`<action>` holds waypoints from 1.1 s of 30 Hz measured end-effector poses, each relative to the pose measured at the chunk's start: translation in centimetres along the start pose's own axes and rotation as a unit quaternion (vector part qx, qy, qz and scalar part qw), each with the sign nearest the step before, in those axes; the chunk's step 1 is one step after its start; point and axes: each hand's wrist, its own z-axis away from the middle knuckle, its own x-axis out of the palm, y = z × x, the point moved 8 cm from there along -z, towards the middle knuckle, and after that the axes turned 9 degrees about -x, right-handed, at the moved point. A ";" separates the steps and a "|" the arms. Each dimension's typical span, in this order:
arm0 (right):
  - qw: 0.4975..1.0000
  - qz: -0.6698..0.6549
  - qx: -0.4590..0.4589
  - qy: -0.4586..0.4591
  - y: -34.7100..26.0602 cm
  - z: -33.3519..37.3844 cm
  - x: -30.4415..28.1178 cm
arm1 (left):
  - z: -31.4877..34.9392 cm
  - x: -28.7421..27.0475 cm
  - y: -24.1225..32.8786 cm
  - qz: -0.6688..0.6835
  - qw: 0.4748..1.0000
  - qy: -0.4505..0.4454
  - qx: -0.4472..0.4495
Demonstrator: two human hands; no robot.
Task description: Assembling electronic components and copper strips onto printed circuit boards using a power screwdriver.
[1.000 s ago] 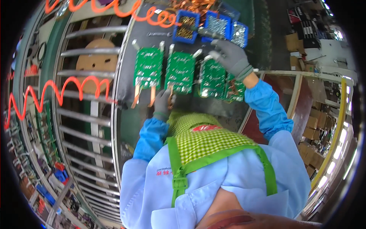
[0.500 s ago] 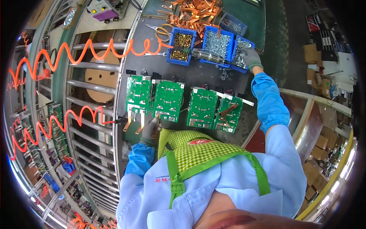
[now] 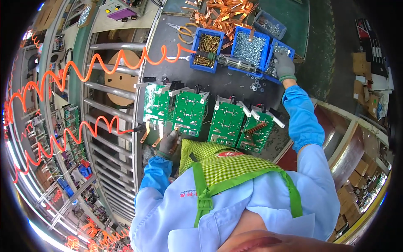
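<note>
Workbench surfacing of dark grey sheet (image 3: 235, 84) is seen carrying the largest items: four green rectangular circuit boards with white edge connectors, laid side by side in a row. The far-left green board (image 3: 156, 105) and the second green board (image 3: 189, 112) lie close together; the third green board (image 3: 227, 122) and the tilted fourth green board (image 3: 257, 131) follow to the right. Copper-coloured flat strips are seen at the near edge of the far-left board and on the fourth board; none can be made out on the middle two, so fitting is judged partly done, with two boards left. Three blue plastic parts bins stand at the far edge: a brass-screw bin (image 3: 206, 49), a silver-screw bin (image 3: 249, 47) and a smaller right-hand bin (image 3: 280, 59). A grey pneumatic screwdriver on an orange coiled hose (image 3: 234, 64) lies across the bins, untouched. The grey-gloved right hand (image 3: 284, 65) is extended into the right-hand bin, fingers curled down into the contents; whether anything is pinched cannot be told. The grey-gloved left hand (image 3: 168, 142) rests at the near edge of the far-left board, closed on a copper strip (image 3: 161, 135).
</note>
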 end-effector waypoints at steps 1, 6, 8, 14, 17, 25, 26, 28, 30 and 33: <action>1.000 -0.003 0.004 -0.003 -0.1 0.0 0.3 | 0.1 0.5 0.1 -0.007 1.000 -0.003 -0.007; 0.994 -0.081 0.028 0.074 1.3 0.0 -1.1 | 0.7 0.1 0.4 0.004 1.000 -0.023 -0.002; 0.985 -0.133 0.030 0.103 0.9 -0.6 -2.7 | 0.1 -0.3 0.0 0.012 1.000 -0.011 -0.009; 0.975 -0.208 -0.083 -0.007 -6.4 -4.5 -3.1 | 0.3 0.2 0.3 0.010 1.000 -0.006 0.007; 0.977 -0.086 -0.147 -0.125 -8.7 -5.9 1.0 | 0.1 -0.2 0.1 0.011 0.999 -0.011 0.028; 0.966 0.014 -0.159 -0.202 -11.1 -6.0 4.9 | 0.8 0.6 0.3 -0.006 0.999 0.015 0.045; 0.965 0.017 -0.162 -0.206 -10.8 -6.1 5.0 | 0.8 0.8 0.4 0.001 0.998 0.030 0.051; 0.976 -0.009 -0.167 -0.139 -11.1 -6.6 3.9 | 0.5 0.2 0.2 0.002 0.998 0.029 0.055; 0.979 -0.032 -0.148 -0.138 -10.8 -6.5 2.7 | 0.2 0.3 0.2 -0.017 0.999 0.019 0.046; 0.984 -0.072 -0.123 -0.108 -10.9 -6.3 -0.2 | 0.6 1.0 0.9 -0.026 0.999 -0.004 0.039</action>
